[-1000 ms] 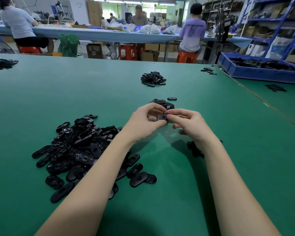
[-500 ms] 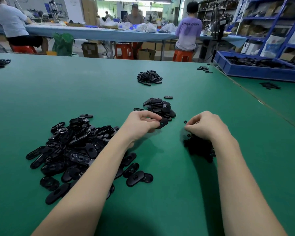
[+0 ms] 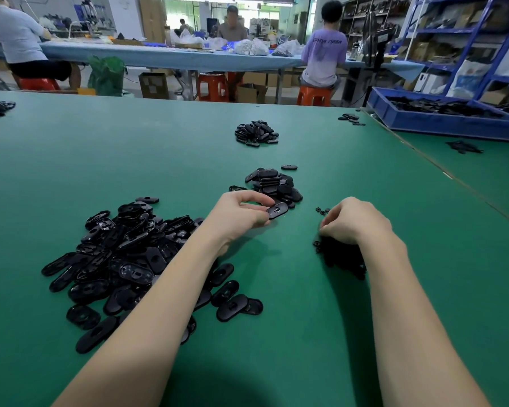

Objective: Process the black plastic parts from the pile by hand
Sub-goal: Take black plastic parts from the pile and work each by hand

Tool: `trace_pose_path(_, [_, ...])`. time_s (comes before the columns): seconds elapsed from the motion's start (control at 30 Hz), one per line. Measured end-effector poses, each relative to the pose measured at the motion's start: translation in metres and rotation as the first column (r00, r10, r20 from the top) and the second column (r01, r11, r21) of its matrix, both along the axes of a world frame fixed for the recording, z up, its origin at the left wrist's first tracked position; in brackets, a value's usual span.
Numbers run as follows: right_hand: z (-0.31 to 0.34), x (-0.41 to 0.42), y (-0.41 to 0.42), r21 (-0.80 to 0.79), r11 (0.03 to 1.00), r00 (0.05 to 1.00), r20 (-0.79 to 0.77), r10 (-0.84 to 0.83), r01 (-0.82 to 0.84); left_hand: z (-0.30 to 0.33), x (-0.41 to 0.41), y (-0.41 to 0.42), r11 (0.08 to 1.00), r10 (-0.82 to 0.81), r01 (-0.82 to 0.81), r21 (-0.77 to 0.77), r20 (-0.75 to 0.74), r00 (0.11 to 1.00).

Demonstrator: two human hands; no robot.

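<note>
Left hand (image 3: 241, 214) curled, pinching one oval black part (image 3: 277, 210) between thumb and fingertips, held just above the green tabletop (image 3: 71, 160) near its middle, right at the near edge of a small stack of like parts (image 3: 274, 183). Right hand (image 3: 354, 220) apart from the left, knuckles up and fingers bent down over a dark heap of small bits (image 3: 343, 258) lying beneath the wrist; cannot tell whether anything sits between those fingertips. A few tiny black pieces (image 3: 322, 210) loose on the tabletop just beyond the right hand. Large pile of black plastic parts (image 3: 121, 248) spread on the near left of the tabletop, partly covered by the left forearm, with several strays trailing toward the near edge. Another small heap (image 3: 256, 133) farther out toward the far edge, a single part (image 3: 289, 167) lying just beyond the stack, and a few more (image 3: 350, 118) close to the far right corner. Blue bin (image 3: 441, 121) loaded with dark parts on the adjoining surface at right. Past the far edge, seated people at a long blue-covered table (image 3: 159, 58) with orange stools beneath.
</note>
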State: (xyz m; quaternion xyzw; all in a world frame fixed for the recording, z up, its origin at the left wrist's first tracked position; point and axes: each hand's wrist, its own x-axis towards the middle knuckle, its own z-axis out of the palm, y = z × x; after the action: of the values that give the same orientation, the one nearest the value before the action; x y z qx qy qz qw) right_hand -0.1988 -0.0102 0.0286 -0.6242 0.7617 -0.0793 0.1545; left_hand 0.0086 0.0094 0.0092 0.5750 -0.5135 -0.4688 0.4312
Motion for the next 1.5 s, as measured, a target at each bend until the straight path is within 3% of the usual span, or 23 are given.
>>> trace_pose_path(0.23, [0.007,-0.006,0.001,-0.014,1.0,1.0,-0.004,0.007,-0.007,0.001,0.0,0.0,1.0,-0.007,0.007,-0.001,-0.083,0.997])
trace_pose_path(0.4, [0.01,-0.006,0.001,0.043,0.994,0.994,0.038,0.098,-0.1,-0.001,-0.001,-0.001,1.0,-0.002,0.003,0.008,-0.096,0.995])
trace_pose_path(0.73, [0.003,0.002,-0.004,0.085,0.986,0.987,-0.047,0.151,-0.147,-0.003,-0.001,-0.002,1.0,-0.012,0.014,0.016,-0.128,0.992])
trace_pose_path(0.9, [0.0,0.005,-0.007,-0.057,0.959,0.928,0.243,0.283,-0.277,-0.003,-0.001,-0.003,0.999,-0.001,0.01,0.047,-0.175,0.984])
trace_pose_path(1.07, [-0.002,0.018,-0.008,-0.282,0.925,0.804,0.469,0.364,-0.254,-0.004,-0.002,-0.003,0.999,0.002,0.006,0.045,-0.188,0.982])
trace_pose_path(1.5, [-0.009,0.029,-0.011,-0.292,0.951,0.789,0.558,0.258,-0.104,-0.002,-0.003,-0.003,1.0,0.009,-0.003,0.029,-0.207,0.978])
